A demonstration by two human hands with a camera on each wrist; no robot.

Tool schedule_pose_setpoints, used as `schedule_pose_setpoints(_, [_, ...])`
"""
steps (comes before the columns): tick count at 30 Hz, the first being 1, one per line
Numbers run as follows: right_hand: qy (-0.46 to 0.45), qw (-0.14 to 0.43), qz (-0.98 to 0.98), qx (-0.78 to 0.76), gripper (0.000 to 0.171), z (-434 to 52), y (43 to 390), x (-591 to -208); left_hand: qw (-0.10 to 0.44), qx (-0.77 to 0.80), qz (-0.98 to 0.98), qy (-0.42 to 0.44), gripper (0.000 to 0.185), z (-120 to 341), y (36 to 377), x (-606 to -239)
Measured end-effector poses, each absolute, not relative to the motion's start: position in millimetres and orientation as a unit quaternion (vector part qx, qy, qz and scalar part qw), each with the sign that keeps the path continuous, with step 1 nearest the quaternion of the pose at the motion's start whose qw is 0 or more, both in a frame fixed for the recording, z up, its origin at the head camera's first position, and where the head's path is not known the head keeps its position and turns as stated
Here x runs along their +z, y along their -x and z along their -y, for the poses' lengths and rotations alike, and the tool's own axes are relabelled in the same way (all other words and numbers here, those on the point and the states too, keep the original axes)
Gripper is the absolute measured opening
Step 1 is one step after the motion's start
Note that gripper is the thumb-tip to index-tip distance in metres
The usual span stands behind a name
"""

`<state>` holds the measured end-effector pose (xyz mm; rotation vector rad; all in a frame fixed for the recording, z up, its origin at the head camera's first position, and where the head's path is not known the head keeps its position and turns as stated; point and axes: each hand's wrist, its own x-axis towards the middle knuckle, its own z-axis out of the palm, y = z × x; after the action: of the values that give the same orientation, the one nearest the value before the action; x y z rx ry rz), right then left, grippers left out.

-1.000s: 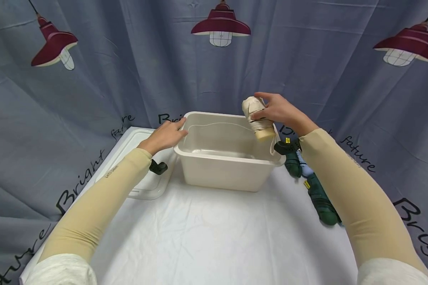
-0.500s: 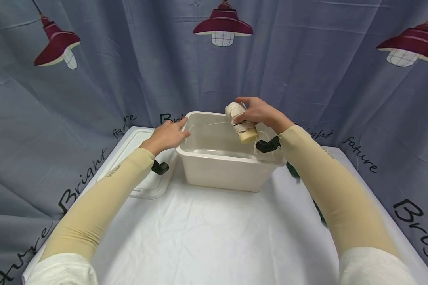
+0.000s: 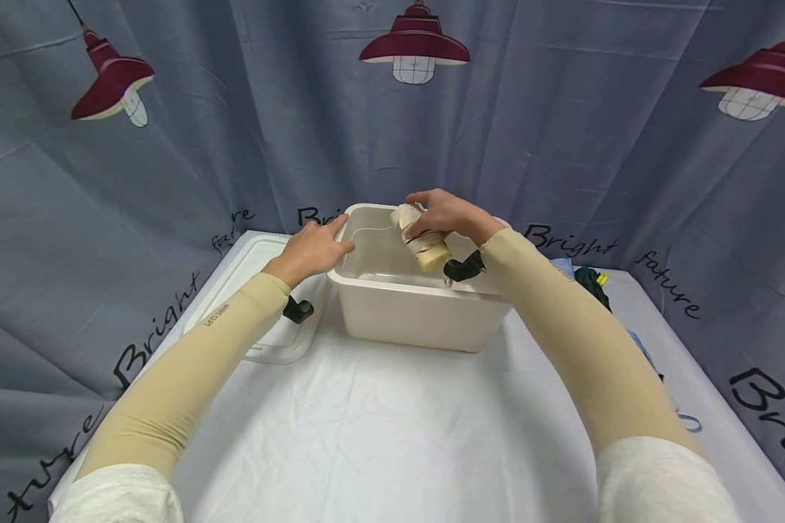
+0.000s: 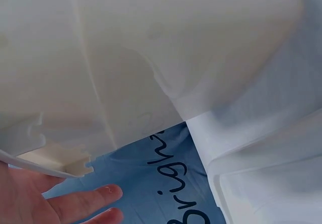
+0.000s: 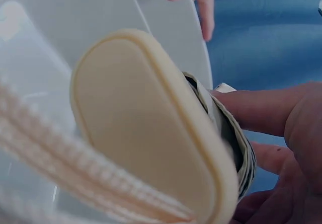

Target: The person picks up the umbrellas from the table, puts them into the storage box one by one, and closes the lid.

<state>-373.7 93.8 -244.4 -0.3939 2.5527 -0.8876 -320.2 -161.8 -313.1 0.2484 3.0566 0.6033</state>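
A person's right hand [image 3: 446,216] curled its fingers around a cream folded umbrella [image 3: 421,240], held tilted over the open white plastic bin [image 3: 419,319] near the table's far edge. The left hand [image 3: 310,248] rested flat, fingers relaxed, on the bin's left rim. The umbrella looked light, with soft fabric over a stiff core, best gripped mid-body. The bin appeared empty. A clear lid [image 3: 262,305] lay left; dark folded umbrellas [image 3: 592,285] lay right.
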Motion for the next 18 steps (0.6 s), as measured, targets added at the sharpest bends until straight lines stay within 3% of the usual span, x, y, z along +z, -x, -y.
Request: schedule_pose_setpoints(18, [0.138, 0.284, -0.905, -0.286, 0.082, -55.4, 387.0, -272.4, 0.012, 0.188, -0.979, -0.075, 0.073, 161.5, 320.4, -312.3])
